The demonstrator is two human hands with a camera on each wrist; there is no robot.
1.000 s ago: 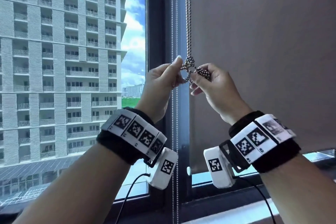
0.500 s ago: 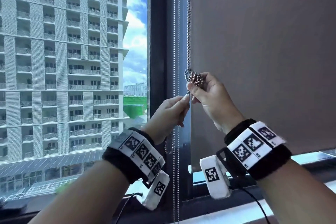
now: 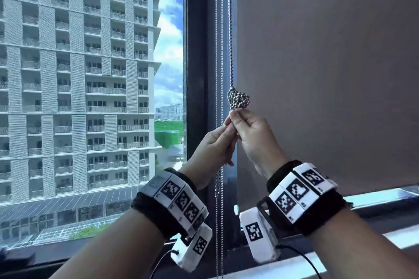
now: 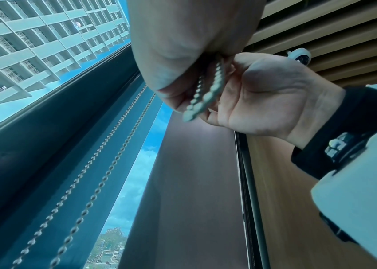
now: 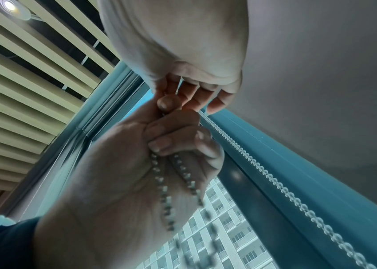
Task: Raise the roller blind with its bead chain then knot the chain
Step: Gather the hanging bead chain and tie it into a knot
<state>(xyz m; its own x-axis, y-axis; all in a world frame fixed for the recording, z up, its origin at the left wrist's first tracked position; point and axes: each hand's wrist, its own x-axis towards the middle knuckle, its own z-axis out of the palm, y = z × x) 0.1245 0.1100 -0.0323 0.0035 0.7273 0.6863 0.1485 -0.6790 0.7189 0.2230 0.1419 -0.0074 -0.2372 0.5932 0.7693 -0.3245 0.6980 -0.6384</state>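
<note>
Knot: a tight cluster of beads in the bead chain; it hangs beside the left edge of the roller blind, and every place below is given from this knot.

Chain above the knot: runs straight up and out of view; taut, by the look of it.

Right hand: just below the knot; its grip pinches the strands coming out of the knot's underside between thumb and forefinger.

Left hand: below the knot and to its left, touching the right hand; its grip is curled round the doubled chain, which the right wrist view shows running down across the palm.

Chain below the knot: passes through both hands, then hangs loose toward the window frame.

Second chain: to the left of the knot, against the frame; untouched.

Blind: its bottom edge sits far below the knot, with only a strip of glass showing beneath; it seems barely raised.

Stage, as I judge it: the knot is formed and is being pulled snug.

Risks: smooth beads may slip and loosen the knot if tension drops early; a hard downward tug may turn the roller and shift the blind; pulling unevenly may jam the knot lopsided; the loose tail may tangle with the second chain.
</note>
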